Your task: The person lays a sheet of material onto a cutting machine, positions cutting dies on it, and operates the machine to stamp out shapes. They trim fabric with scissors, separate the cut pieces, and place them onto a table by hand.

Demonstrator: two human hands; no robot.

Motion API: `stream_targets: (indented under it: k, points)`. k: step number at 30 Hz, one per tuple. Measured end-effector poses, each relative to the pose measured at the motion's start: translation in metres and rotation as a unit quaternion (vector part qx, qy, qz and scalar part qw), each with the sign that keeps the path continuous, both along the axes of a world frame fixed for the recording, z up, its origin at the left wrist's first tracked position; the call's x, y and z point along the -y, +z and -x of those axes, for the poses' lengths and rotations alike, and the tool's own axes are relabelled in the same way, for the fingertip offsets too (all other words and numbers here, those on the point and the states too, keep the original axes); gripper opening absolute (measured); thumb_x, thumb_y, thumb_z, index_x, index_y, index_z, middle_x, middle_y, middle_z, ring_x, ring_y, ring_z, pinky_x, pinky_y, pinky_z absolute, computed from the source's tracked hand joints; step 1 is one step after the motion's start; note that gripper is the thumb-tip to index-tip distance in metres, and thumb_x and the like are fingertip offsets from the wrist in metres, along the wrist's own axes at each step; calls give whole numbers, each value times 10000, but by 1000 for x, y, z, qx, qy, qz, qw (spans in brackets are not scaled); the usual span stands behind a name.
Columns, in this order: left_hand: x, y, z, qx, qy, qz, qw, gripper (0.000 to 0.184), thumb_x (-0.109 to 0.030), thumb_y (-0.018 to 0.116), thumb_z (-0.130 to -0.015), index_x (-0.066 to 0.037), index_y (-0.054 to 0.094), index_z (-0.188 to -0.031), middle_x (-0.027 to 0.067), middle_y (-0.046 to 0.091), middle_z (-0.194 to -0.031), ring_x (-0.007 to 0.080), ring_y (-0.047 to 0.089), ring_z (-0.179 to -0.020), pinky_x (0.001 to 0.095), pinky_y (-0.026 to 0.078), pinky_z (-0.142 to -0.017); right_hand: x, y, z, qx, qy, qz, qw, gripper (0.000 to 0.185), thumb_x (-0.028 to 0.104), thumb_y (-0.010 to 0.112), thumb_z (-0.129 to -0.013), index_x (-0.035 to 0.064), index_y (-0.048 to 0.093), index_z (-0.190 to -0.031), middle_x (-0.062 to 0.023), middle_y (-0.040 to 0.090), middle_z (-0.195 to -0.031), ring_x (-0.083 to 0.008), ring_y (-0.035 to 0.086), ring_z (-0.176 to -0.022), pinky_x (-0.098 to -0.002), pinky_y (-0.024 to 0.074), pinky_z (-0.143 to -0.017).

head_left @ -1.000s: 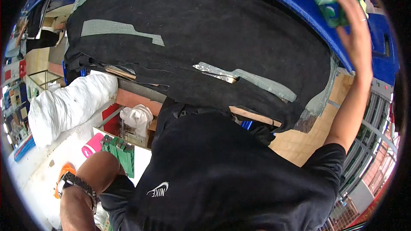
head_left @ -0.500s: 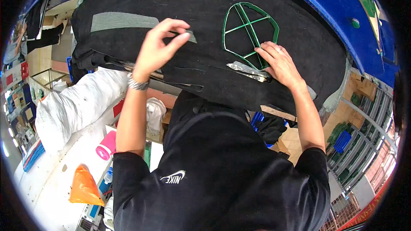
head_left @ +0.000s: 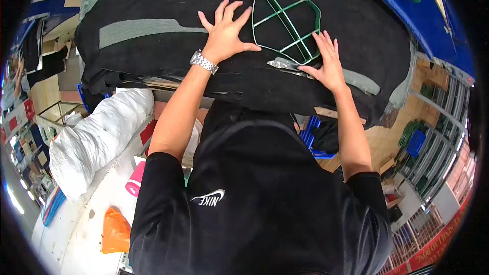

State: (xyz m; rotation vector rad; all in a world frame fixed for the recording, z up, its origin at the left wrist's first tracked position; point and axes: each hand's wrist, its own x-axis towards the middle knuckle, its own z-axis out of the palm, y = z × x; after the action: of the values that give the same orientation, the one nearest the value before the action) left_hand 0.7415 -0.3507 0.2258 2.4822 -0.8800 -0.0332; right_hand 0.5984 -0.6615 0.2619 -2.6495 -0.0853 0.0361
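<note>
Black sheet (head_left: pixel 168 0) is lying beneath both grips | white sack (head_left: pixel 102 140), contents not showing, is slumping below-left of left grip | blue crate (head_left: pixel 309 133), apparently holding dark material, is sitting below right grip | green frame (head_left: pixel 280 11) is resting flat between grips, enclosing sheet | left grip (head_left: pixel 224 39), right grip (head_left: pixel 330 69) are spreading open, fingers touching frame edges.

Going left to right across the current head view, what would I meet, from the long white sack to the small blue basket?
White sack, left hand, green frame, right hand, blue basket.
</note>
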Motion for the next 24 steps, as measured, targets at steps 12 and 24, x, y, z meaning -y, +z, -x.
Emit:
stream_targets:
  k: [12,24]
  points:
    - [1,3,5,41,-4,-15,999,987,-714,857,-577,-236,635,-1412,64,405,-1566,368,239,-1528,866,21,-1055,5,-10,-5,51,-24,-17,998,1027,340,935,-612,86,502,-1507,-178,530,-1533,-286,458,-1471,-535,203,-1261]
    - [0,8,4,29,-7,-4,1000,967,-717,837,-594,-195,654,-1387,81,424,-1556,364,247,-1528,855,17,-1069,8,-11,-5,42,4,12,999,1056,377,925,-637,54,463,-1531,-193,513,-1543,-303,407,-1505,-538,179,-1266]
